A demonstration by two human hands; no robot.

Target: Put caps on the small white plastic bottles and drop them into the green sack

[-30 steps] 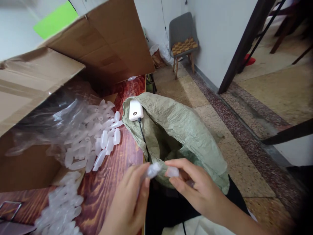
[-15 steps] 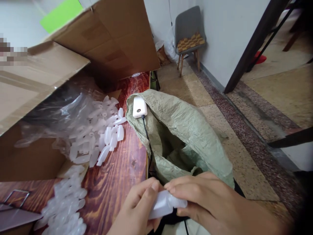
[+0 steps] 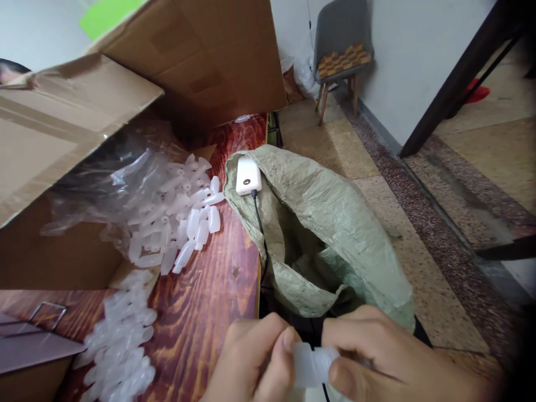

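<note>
Hands meet at the bottom of the view. The left hand [image 3: 255,363] and the right hand [image 3: 377,357] both pinch one small clear plastic piece [image 3: 312,365] between thumbs and fingers, so both hands are closed on it. It sits low, just in front of the green sack [image 3: 335,223].

That one sack stands open beside the table [image 3: 209,312]. How much is inside it cannot be seen; its inside is dark. One white power bank [image 3: 248,175] lies on its rim, with one black cable [image 3: 258,220] running down from it.

One big cardboard box [image 3: 75,139] lies on its side on the table. A clear plastic bag [image 3: 125,190] spills out of it, full of clear plastic pieces [image 3: 184,223], too many to count. More loose pieces [image 3: 121,340] lie in a second heap nearer the person.

One grey chair [image 3: 341,39] stands far back by the wall.
</note>
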